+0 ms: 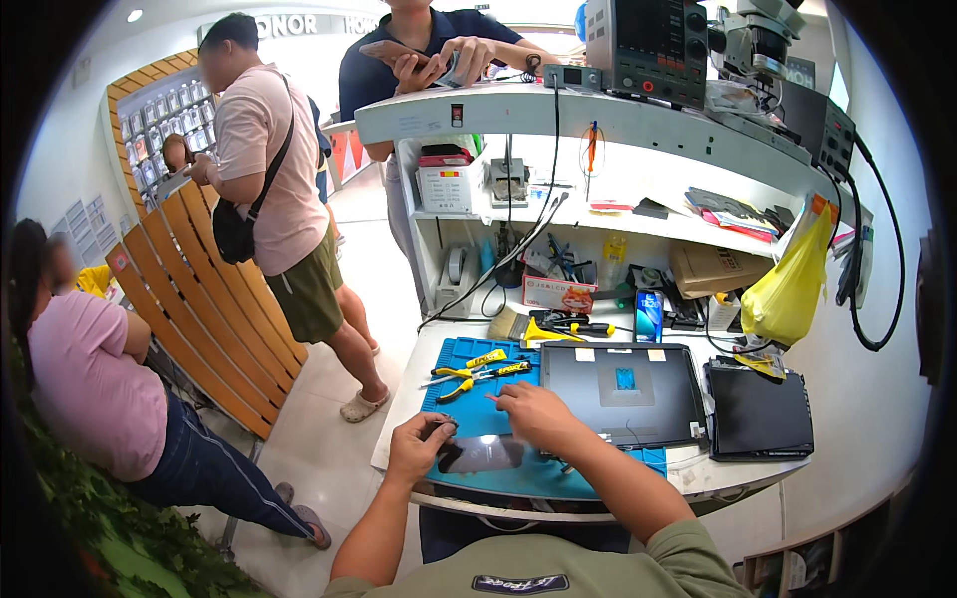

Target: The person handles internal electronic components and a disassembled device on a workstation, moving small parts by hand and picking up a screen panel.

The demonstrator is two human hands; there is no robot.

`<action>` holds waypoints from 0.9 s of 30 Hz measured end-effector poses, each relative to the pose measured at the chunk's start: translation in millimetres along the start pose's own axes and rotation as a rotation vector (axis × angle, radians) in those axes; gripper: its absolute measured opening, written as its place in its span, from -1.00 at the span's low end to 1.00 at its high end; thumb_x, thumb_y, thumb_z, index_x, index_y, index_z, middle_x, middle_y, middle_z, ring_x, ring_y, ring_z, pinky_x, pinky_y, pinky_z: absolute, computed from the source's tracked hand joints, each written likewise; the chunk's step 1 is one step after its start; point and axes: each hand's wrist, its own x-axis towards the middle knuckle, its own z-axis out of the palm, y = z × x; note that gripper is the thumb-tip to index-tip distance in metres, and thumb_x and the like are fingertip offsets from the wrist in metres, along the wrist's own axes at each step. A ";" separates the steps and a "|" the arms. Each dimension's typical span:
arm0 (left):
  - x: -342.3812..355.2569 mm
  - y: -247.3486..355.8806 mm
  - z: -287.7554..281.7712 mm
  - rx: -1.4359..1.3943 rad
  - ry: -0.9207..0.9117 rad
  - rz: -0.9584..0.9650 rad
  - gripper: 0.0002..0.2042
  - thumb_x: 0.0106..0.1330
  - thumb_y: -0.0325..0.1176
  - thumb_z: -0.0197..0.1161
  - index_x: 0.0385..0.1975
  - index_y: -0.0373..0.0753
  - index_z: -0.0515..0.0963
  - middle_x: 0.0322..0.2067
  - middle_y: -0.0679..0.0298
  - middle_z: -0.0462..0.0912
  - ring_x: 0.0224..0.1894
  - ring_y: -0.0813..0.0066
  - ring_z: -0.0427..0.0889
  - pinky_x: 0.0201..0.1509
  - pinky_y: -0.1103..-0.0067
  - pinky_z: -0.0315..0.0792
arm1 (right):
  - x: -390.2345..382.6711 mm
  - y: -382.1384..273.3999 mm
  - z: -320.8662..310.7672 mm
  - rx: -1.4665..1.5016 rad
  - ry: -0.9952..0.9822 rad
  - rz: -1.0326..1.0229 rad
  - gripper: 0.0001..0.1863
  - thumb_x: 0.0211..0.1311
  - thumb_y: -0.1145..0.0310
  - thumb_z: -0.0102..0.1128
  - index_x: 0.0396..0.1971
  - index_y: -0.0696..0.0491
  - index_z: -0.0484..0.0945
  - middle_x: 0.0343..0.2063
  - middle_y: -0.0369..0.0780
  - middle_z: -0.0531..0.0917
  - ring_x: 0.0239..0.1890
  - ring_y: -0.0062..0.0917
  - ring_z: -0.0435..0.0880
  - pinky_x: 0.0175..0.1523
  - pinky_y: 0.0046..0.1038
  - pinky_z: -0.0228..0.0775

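Note:
My left hand (415,448) is closed in a pinch around a small dark piece (446,427), too small to name, over the near left of the blue work mat (460,349). My right hand (538,415) bends over the mat with its fingers together; a thin reddish tip (491,398) shows at them, and what they hold is unclear. Between and just below both hands lies a dark, glossy phone-sized panel (481,454). Beyond them on the mat are yellow-handled pliers (457,387) and a yellow-and-black screwdriver (511,369).
A black laptop shell (666,389) lies right of the mat, beside a dark flat device (760,411). Behind stand a brush (510,325), a lit phone (648,316) and crowded shelves (628,211). A yellow bag (793,289) hangs right. People stand across the counter and left.

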 end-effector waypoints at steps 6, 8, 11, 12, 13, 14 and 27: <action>-0.2 52.4 4.7 -0.123 -0.358 -0.115 -0.84 0.45 -0.43 0.47 -0.11 -0.36 0.71 -0.25 0.24 0.80 -0.24 0.56 0.76 -0.14 0.61 0.67 | -17.2 -25.8 -42.3 0.988 -0.112 0.047 -0.50 0.52 0.21 0.32 0.34 0.12 0.57 0.20 -0.16 0.72 0.18 -0.39 0.71 0.28 -0.15 0.56; 5.1 62.9 10.9 -0.150 -0.471 -0.145 -0.85 0.44 -0.43 0.48 -0.12 -0.35 0.72 -0.26 0.24 0.79 -0.26 0.56 0.75 -0.18 0.61 0.65 | -24.6 -20.8 -40.1 1.107 -0.166 -0.007 -0.50 0.53 0.25 0.34 0.34 0.14 0.56 0.16 -0.18 0.73 0.09 -0.49 0.73 0.30 -0.20 0.56; 9.9 66.7 14.1 -0.178 -0.603 -0.150 -0.86 0.43 -0.44 0.48 -0.13 -0.35 0.73 -0.29 0.24 0.79 -0.30 0.55 0.74 -0.26 0.61 0.61 | -34.4 -24.0 -45.2 1.242 -0.228 0.046 -0.52 0.50 0.34 0.38 0.32 0.17 0.57 0.10 -0.21 0.75 -0.06 -0.59 0.76 0.32 -0.30 0.57; 11.3 67.1 14.3 -0.196 -0.646 -0.165 -0.86 0.42 -0.45 0.48 -0.13 -0.35 0.74 -0.31 0.23 0.79 -0.32 0.55 0.73 -0.28 0.60 0.60 | -37.8 -24.2 -46.9 1.254 -0.230 0.072 -0.53 0.49 0.36 0.40 0.30 0.17 0.57 0.09 -0.21 0.75 -0.09 -0.61 0.76 0.32 -0.34 0.57; 12.7 67.4 15.4 -0.213 -0.689 -0.181 -0.87 0.42 -0.46 0.48 -0.14 -0.35 0.74 -0.33 0.23 0.79 -0.34 0.54 0.73 -0.30 0.60 0.59 | -37.4 -31.3 -46.6 1.345 -0.177 0.033 -0.58 0.47 0.41 0.41 0.25 0.17 0.60 0.06 -0.23 0.76 -0.07 -0.58 0.76 0.31 -0.38 0.58; 14.2 68.1 18.1 -0.244 -0.713 -0.179 -0.88 0.41 -0.47 0.49 -0.16 -0.36 0.75 -0.34 0.22 0.78 -0.36 0.53 0.73 -0.32 0.60 0.59 | -38.0 -36.2 -49.7 1.384 -0.157 0.033 -0.58 0.45 0.42 0.43 0.23 0.17 0.61 0.03 -0.24 0.76 -0.06 -0.58 0.76 0.29 -0.40 0.59; 16.7 68.1 49.8 -0.253 -0.716 -0.194 -0.91 0.38 -0.49 0.51 -0.26 -0.38 0.75 -0.42 0.20 0.78 -0.44 0.54 0.71 -0.37 0.60 0.56 | -53.4 -31.2 -55.2 1.441 -0.101 0.130 -0.76 0.25 0.52 0.59 -0.23 0.11 0.62 -0.28 -0.34 0.71 -0.20 -0.63 0.74 -0.06 -0.50 0.65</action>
